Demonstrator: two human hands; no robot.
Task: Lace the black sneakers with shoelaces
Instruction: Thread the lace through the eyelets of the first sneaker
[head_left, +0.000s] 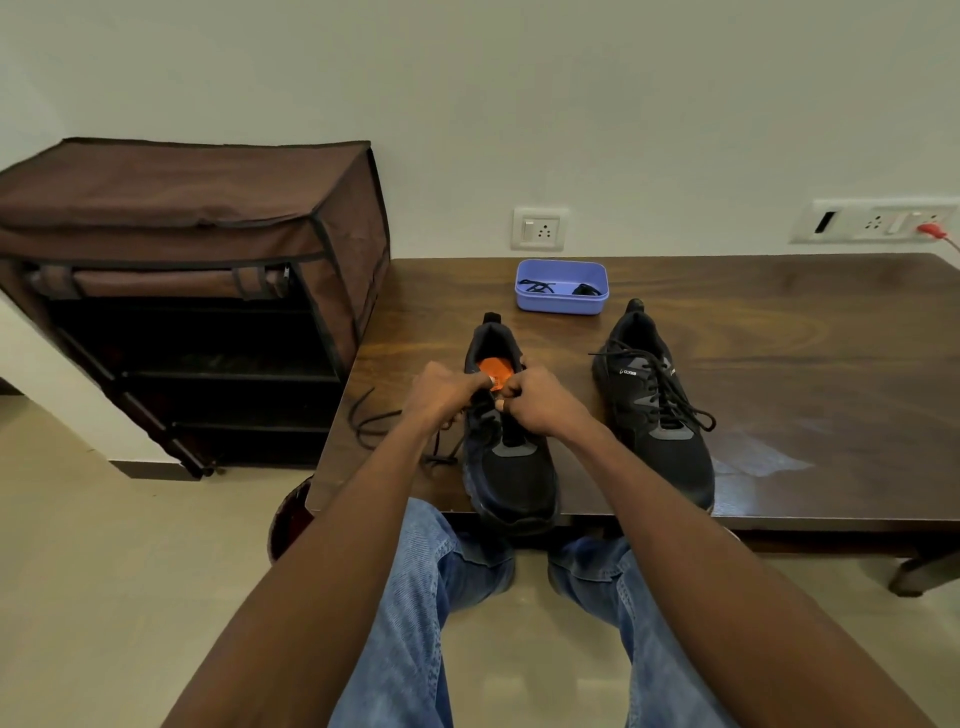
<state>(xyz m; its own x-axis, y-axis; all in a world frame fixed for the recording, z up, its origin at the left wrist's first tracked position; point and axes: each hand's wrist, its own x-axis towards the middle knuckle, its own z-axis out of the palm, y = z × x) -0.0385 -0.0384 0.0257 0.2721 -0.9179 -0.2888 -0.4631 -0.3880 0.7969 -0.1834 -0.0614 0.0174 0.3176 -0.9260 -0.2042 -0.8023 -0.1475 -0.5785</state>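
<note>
The black sneaker (506, 447) that needs its lace lies right under the hands, close to the near edge of the tabletop (779, 312). It lies long-ways, with its toe near the person and its heel far away. Both hands sit on its top part, almost touching each other. The left hand (441, 396) has its fingers curled and seems to pinch the shoelace (374, 418) at the left row of holes. The right hand (535, 404) is curled too and pinches at the right side, but what it holds is hidden by the fingers. Both are just as near to the shoe. The loose lace runs away from the left hand and lies on the tabletop beside it. I think the next hole is a little further from the person, toward the orange inside.

Off past the right hand stands the other sneaker (657, 410), with its lace already in. Beyond both hands sits a purple tray (561, 301) with more laces (537, 286). Past the left hand, on the floor, is a brown shoe rack (197, 218).
</note>
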